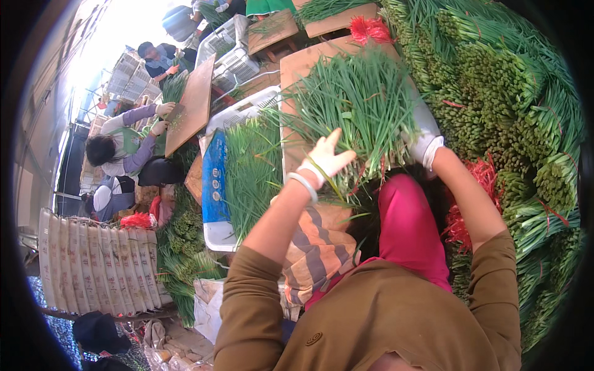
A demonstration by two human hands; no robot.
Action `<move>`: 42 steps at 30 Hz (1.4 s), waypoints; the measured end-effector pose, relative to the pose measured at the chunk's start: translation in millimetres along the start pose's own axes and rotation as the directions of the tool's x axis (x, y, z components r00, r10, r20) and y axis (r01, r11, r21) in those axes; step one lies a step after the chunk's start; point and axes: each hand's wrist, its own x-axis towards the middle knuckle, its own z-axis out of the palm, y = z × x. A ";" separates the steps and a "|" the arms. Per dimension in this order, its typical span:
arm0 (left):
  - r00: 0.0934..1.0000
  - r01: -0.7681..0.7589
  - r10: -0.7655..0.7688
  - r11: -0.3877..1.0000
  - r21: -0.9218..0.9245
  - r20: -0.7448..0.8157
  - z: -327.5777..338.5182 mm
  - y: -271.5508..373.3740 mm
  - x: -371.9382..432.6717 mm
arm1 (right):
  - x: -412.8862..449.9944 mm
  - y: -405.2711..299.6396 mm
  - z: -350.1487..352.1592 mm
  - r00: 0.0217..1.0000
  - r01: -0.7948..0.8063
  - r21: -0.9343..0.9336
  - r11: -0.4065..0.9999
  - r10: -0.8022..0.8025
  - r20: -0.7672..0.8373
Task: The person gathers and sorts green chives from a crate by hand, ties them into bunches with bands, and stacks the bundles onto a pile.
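A broad heap of green Chinese chives [357, 99] lies on a wooden board [293, 69], its cut ends towards me. My left hand [327, 157], in a white glove, is at the heap's near left edge with thumb and fingers spread; a loose yellowish leaf crosses it. My right hand [423, 147], also gloved, is at the near right corner against the stem ends; its fingertips are partly hidden, so its hold is unclear. Red ties [383, 169] show among the stem ends. Left of the board, a white plastic crate [220, 237] with a blue panel holds more chives [255, 171].
Bundled chives [492, 92] are stacked high along the right. Red tie strands [370, 30] lie at the board's far end, and more [473, 199] hang by my right forearm. Co-workers [123, 143] sit at the left beside another board [192, 106]. Stacked white crates [100, 264] stand lower left.
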 end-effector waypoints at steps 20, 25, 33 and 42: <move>0.958 0.273 -0.245 0.940 -0.205 0.150 -22.5 -48.5 -61.5 | -19.0 -89.6 -105.0 0.934 0.010 0.255 0.967 0.082 -0.347; 0.958 0.230 -0.194 0.960 -0.160 0.212 -11.4 -49.2 -71.0 | -6.0 -101.1 -62.4 0.962 0.066 0.238 0.969 0.002 -0.275; 0.981 0.193 -0.168 0.856 -0.479 0.096 -9.1 -49.8 -91.4 | -65.2 -114.6 -119.6 0.939 0.002 1.000 0.000 0.344 -0.002; 0.999 0.014 -0.026 0.886 -0.463 -0.020 18.0 -64.6 -89.9 | -50.8 -140.2 -89.9 0.885 0.133 0.190 0.973 -0.030 -0.464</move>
